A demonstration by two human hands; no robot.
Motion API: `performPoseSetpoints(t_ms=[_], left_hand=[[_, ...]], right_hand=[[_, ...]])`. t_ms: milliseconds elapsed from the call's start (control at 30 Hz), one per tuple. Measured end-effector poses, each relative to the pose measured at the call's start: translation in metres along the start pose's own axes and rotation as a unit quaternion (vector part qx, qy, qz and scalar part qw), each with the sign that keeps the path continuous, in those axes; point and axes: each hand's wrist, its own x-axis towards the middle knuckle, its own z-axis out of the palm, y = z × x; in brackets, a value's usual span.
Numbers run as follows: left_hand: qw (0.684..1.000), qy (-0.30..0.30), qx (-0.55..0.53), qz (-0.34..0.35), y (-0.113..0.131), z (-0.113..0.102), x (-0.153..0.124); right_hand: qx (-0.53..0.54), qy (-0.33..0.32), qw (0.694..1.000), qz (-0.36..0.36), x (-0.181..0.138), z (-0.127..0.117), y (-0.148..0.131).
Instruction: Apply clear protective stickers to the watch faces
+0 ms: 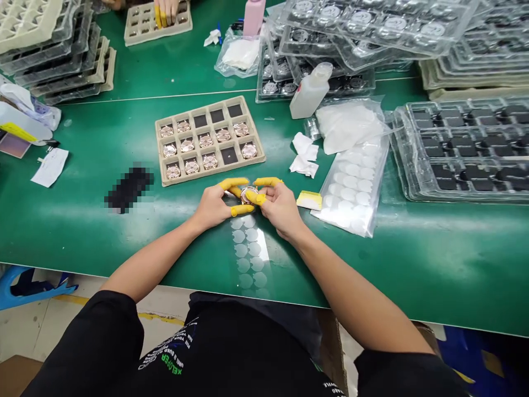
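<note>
My left hand [215, 204] and my right hand [278, 203] meet over the green table [124, 231], both wearing yellow finger cots. Together they pinch a small round rose-gold watch case [248, 194] between thumbs and forefingers. Just beyond them lies a beige compartment tray [210, 139] holding several similar watch cases, with a few dark empty cells. Under my hands lies a clear strip of round stickers [248, 248].
A sheet of round white pads [351, 193] and a small yellow pad [309, 199] lie to the right. A white bottle [311, 91], crumpled wipes [305, 155], stacked clear trays [463, 149], beige tray stacks [53, 49] and a blurred dark object [129, 187] surround. Another person's hand [166, 11] rests on a far tray.
</note>
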Motion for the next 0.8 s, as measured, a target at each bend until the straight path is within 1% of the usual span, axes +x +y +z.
performPoseSetpoints(t_ms=[67,233,333,400,467,500,533,567,600,633,667,700,733,767,800], left_hand=[[1.0,-0.006,0.0,0.006,0.0,0.0,-0.001],[1.0,-0.007,0.026,-0.007,0.005,-0.002,0.0],[0.999,-0.005,0.05,0.0,0.009,-0.003,-0.001],[0.998,-0.006,0.062,0.011,0.011,-0.003,-0.003],[0.998,-0.001,0.057,0.018,0.013,-0.002,-0.005],[0.999,0.006,0.049,0.018,0.014,0.0,-0.006],[0.999,0.014,0.038,0.015,0.015,0.001,-0.007],[0.999,0.023,0.024,0.009,0.016,0.003,-0.009],[1.0,0.03,0.006,-0.001,0.016,0.004,-0.009],[0.999,0.031,-0.016,-0.012,0.016,0.006,-0.01],[0.998,0.029,-0.041,-0.022,0.016,0.008,-0.01],[0.997,0.026,-0.069,-0.031,0.016,0.009,-0.009],[0.995,0.023,-0.095,-0.039,0.015,0.01,-0.009],[0.992,0.021,-0.114,-0.046,0.015,0.011,-0.008],[0.99,0.021,-0.128,-0.054,0.014,0.012,-0.007]], right_hand=[[0.001,0.001,1.0,0.022,-0.001,0.0,0.0],[-0.006,-0.066,0.996,0.065,0.011,-0.006,-0.005],[-0.006,-0.083,0.995,0.049,0.009,-0.006,-0.002],[-0.013,-0.111,0.993,0.033,0.006,-0.007,-0.003],[-0.031,-0.144,0.989,0.023,0.006,-0.013,-0.008],[-0.044,-0.137,0.989,0.017,0.009,-0.019,-0.012],[-0.062,-0.101,0.993,0.006,0.012,-0.027,-0.016],[-0.093,-0.036,0.995,-0.013,0.017,-0.038,-0.019],[-0.136,0.056,0.988,-0.038,0.023,-0.049,-0.021],[-0.198,0.161,0.965,-0.066,0.03,-0.061,-0.021],[-0.274,0.249,0.925,-0.086,0.037,-0.071,-0.019],[-0.349,0.306,0.881,-0.092,0.043,-0.08,-0.016],[-0.417,0.333,0.84,-0.096,0.049,-0.087,-0.011],[-0.469,0.337,0.81,-0.099,0.054,-0.092,-0.006],[-0.502,0.331,0.792,-0.105,0.059,-0.094,-0.001]])
